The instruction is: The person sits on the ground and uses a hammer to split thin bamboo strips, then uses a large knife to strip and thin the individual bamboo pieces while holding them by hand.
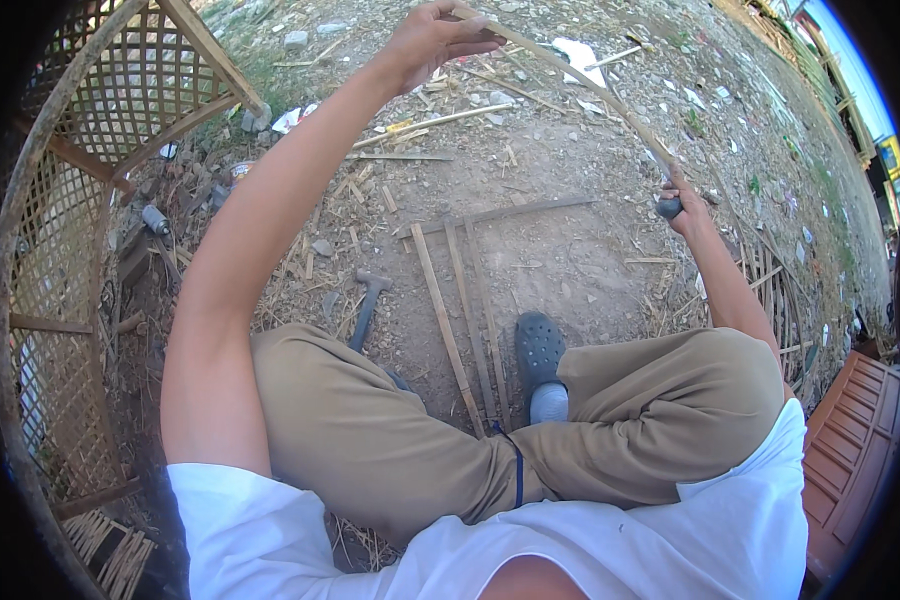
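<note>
My left hand (435, 45) is raised at the top of the view, fingers closed on the far end of a long, pale wooden strip (600, 95). The strip slants down to the right as far as my right hand (688, 203). That hand is closed around a tool with a dark, rounded handle end (668, 208), right at the strip's lower end. Its blade or head cannot be made out. On the ground between my legs, several narrow wooden strips (442, 320) lie lengthwise, with another strip (530, 210) across their far ends.
A hammer (366, 305) lies by my left knee. Wooden lattice panels (60, 235) in a frame stand at left. A reddish-brown slatted plastic piece (855, 450) sits at lower right. Stones, wood scraps and litter are scattered over the dirt (560, 260). More slats (765, 275) lie beyond my right knee.
</note>
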The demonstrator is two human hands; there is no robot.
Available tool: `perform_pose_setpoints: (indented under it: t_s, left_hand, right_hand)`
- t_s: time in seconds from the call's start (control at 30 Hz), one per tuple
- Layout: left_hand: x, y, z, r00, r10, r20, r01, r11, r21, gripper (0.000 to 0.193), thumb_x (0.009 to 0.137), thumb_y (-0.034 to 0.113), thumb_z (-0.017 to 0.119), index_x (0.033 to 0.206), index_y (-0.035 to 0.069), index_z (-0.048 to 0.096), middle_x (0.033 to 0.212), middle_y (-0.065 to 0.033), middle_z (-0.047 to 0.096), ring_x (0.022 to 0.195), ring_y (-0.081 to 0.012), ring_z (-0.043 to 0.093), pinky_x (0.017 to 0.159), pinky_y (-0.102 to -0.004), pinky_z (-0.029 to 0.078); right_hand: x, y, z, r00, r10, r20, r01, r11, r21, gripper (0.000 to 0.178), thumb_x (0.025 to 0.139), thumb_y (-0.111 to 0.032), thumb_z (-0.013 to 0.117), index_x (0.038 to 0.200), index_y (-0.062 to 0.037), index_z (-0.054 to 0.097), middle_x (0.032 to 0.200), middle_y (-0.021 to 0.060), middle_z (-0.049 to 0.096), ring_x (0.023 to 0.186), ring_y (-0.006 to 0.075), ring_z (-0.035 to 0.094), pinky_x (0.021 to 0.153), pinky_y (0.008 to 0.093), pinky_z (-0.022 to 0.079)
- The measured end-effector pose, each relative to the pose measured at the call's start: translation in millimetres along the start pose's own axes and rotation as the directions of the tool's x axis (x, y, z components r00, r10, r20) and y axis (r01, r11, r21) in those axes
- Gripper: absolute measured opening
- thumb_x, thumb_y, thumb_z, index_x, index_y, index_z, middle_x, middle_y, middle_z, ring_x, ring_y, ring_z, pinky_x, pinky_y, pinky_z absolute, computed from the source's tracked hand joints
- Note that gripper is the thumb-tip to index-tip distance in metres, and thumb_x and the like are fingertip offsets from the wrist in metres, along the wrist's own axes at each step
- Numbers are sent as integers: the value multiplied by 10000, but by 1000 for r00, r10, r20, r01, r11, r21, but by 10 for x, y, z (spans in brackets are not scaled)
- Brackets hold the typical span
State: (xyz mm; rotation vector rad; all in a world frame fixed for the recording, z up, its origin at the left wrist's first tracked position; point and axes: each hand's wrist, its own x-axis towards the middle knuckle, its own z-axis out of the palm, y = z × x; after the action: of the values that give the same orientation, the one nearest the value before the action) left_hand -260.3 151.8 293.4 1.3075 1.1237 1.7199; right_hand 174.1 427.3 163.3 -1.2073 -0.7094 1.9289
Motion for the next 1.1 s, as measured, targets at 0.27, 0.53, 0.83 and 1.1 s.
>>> perform_pose_setpoints:
  t_s: [0.27, 0.53, 0.83, 1.1]
  left_hand:
    - [43, -23, 131, 999, 14, -37, 4, 898, 440, 307, 1044, 245, 624, 1164, -37, 623, 1090, -166, 717, 949, -281, 744, 839, -412, 608]
    - [-58, 266, 632, 991, 5, 137, -118, 540, 834, 263, 985, 219, 640, 1163, 28, 675, 1003, -136, 762, 932, -215, 775, 879, -363, 619]
    - [-233, 459, 1068, 820, 445, 359, -379, -48, 924, 242, 1015, 248, 526, 934, 33, 603, 870, -174, 667, 771, -363, 673, 719, -490, 529]
    - [-219, 551, 1065, 865, 314, 391, -347, -188, 919, 281, 1036, 262, 529, 846, 62, 581, 684, -128, 646, 631, -317, 662, 617, -464, 508]
  right_hand:
    - [109, 86, -552, 947, -257, -192, 116, 832, -542, 176, 1002, -89, 663, 1017, -67, 489, 730, 24, 514, 520, 83, 465, 439, 271, 406]
    - [-1379, 563, 417, 903, -385, 191, 427, 744, -514, 255, 1006, -116, 667, 1073, -62, 427, 724, 17, 508, 494, 81, 451, 424, 278, 381]
    - [-2535, 592, 1535, 742, -364, 564, 667, 484, -566, 260, 1010, -111, 661, 1153, -4, 473, 742, 69, 596, 471, 101, 517, 394, 279, 362]
    - [-2697, 670, 1403, 620, -439, 651, 785, 352, -510, 229, 1004, -83, 632, 1143, -28, 458, 718, 66, 601, 469, 118, 518, 420, 282, 389]
